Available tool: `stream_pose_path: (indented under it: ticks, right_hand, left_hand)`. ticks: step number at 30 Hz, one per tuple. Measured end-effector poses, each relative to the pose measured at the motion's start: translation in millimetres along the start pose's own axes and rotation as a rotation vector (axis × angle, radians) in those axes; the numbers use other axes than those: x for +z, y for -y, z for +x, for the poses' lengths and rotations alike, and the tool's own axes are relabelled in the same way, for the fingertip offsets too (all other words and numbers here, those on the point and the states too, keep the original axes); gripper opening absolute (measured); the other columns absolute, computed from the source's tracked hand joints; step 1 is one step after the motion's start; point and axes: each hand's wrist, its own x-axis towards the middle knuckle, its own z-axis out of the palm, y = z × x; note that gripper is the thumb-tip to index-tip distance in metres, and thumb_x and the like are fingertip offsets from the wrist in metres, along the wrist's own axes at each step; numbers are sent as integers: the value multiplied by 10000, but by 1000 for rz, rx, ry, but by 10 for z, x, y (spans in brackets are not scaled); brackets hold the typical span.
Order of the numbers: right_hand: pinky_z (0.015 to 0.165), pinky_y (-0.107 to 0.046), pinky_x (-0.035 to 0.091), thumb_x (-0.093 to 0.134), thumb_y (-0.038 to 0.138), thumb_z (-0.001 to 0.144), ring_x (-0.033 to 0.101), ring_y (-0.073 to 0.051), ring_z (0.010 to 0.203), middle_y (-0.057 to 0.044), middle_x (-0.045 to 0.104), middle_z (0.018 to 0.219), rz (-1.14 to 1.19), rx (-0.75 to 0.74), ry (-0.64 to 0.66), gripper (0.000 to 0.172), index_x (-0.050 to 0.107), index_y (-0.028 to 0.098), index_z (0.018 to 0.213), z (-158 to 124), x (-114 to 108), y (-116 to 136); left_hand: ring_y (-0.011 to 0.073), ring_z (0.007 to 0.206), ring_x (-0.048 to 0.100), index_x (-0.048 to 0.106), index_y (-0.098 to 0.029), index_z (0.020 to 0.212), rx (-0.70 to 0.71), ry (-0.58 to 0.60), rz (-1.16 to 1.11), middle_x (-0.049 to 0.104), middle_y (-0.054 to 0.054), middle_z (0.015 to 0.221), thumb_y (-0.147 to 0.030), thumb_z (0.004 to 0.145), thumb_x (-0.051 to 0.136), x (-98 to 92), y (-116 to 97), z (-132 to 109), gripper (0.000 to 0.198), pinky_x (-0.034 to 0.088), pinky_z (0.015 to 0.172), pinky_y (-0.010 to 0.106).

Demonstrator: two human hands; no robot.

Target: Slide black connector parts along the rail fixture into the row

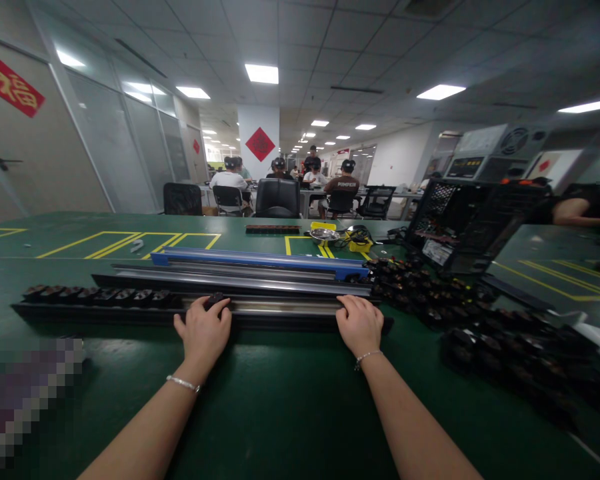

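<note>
A long black channel with a shiny metal inner strip lies across the green table, nearest to me. Several small black blocks sit in a row along its left part. My left hand is closed at the channel's middle, with a similar small black block between thumb and fingers. Curled over the right part of the channel is my right hand, its fingertips on the far side and partly hidden. Behind lie a second black channel and a blue one, roughly parallel.
A heap of small black parts covers the table's right side. An open computer case stands behind it. Farther back are a metal dish, a yellow item and a dark strip. People sit at far desks.
</note>
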Motion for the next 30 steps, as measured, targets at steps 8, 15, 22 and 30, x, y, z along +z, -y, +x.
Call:
stream_pose_path:
  ticks: [8,15,22,30]
  right_hand:
    - [944,-386,237,428,208,791,483,-200,1091,-6,645,1138,-5,5,-3,350,673,267,1035,-4,5,0]
    - [934,-384,245,432,208,789,485,-204,1077,-14,647,1129,-12,-6,-15,350,675,262,1035,-1,10,1]
    - [930,-383,245,425,217,793,483,-210,1070,-19,648,1125,-12,-8,-9,357,677,267,1041,1,-1,0]
    - [939,-382,239,421,219,799,484,-202,1089,-6,646,1134,-9,-8,-5,356,672,269,1045,-3,-8,3]
  left_hand:
    - [260,1119,477,689,-297,1015,48,-25,3,506,104,1198,-308,842,416,4,-8,-18,324,180,1032,611]
    - [260,1137,465,682,-304,1029,66,-15,5,504,106,1203,-302,850,408,11,-4,-20,328,161,1029,628]
    - [256,1122,473,661,-321,1068,57,3,5,503,100,1205,-305,852,416,-23,-34,-29,328,161,1028,626]
    - [249,1136,465,661,-320,1067,98,-2,11,508,104,1197,-295,852,413,-22,-51,-45,329,157,1032,617]
